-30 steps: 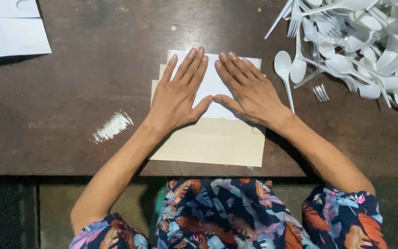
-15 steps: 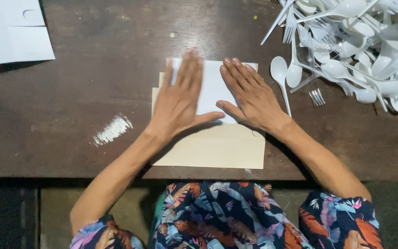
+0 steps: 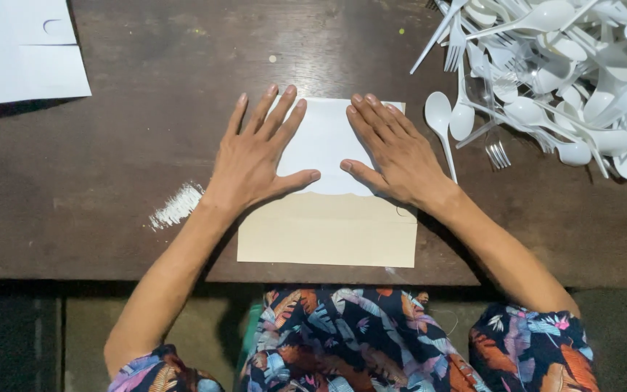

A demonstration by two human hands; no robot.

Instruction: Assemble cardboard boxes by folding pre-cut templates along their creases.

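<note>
A sheet of card (image 3: pixel 328 229) lies on the dark wooden table (image 3: pixel 96 203), near its front edge. Its near half is tan and its far half, a white flap (image 3: pixel 324 141), is folded over it. My left hand (image 3: pixel 255 156) lies flat on the left part of the white flap, fingers spread. Flat on the flap's right part rests my right hand (image 3: pixel 393 152). The two thumbs point at each other and almost meet along the flap's wavy edge. Neither hand holds anything.
A heap of white plastic spoons and forks (image 3: pixel 560 65) fills the table's far right; one spoon (image 3: pixel 440 123) lies just right of my right hand. White sheets (image 3: pixel 19 51) lie at the far left. A white smear (image 3: pixel 177 205) marks the wood left of the card.
Both hands have slid apart across the white flap, left hand leftward and right hand rightward, leaving more white showing between them. The card has stayed where it was.
</note>
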